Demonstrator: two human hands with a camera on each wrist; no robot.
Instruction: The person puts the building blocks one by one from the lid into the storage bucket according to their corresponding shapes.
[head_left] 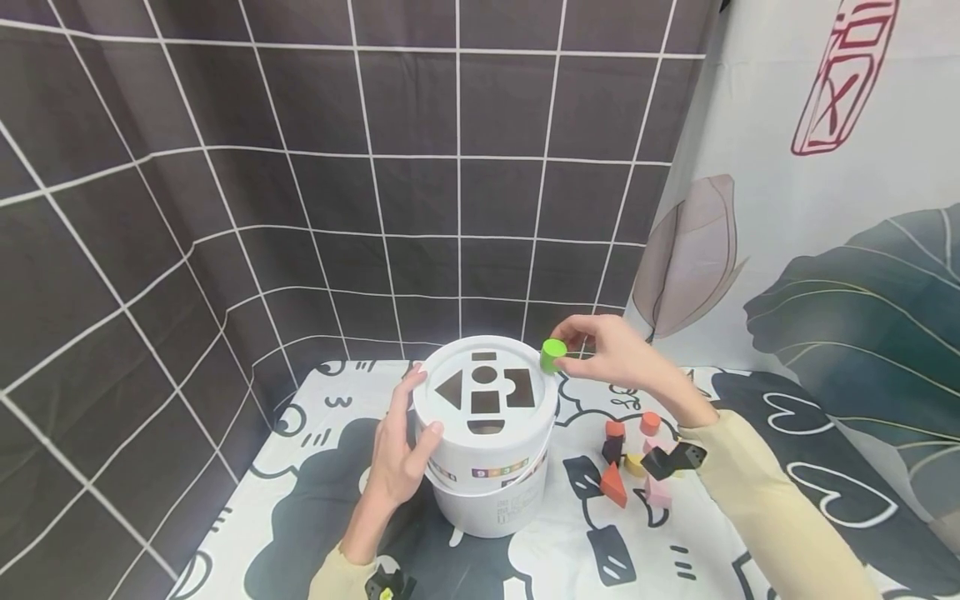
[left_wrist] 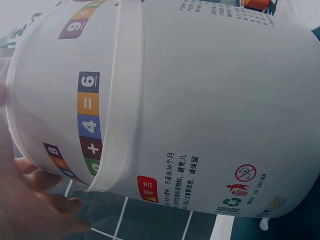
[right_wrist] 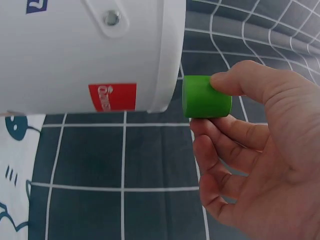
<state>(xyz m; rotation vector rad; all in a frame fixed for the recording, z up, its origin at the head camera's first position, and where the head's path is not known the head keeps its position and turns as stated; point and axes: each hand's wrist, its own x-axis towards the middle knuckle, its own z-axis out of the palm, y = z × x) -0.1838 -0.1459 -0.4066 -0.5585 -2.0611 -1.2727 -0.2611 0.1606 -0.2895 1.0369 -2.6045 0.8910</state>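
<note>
A white bucket (head_left: pixel 491 500) with a white lid (head_left: pixel 532 421) stands upright on the cloth. Several shaped holes are cut through the lid, among them a triangle, a circle and rectangles. My left hand (head_left: pixel 397 446) rests against the bucket's left side, fingers spread, with its thumb and a fingertip at the lid's rim. Pinched between thumb and fingers of my right hand (head_left: pixel 611 354) is a green cylinder block (head_left: pixel 552 355), held at the right back edge of the lid. In the right wrist view, the block (right_wrist: pixel 206 97) sits just beyond the rim, and the other fingers curl below it.
Loose blocks lie right of the bucket: a red triangular one (head_left: pixel 613 485), a red cylinder (head_left: pixel 650 423), a yellow one (head_left: pixel 634 464), a pink one (head_left: pixel 658 493) and others. A dark gridded curtain (head_left: pixel 412 200) hangs behind. The printed cloth (head_left: pixel 555 542) covers the surface.
</note>
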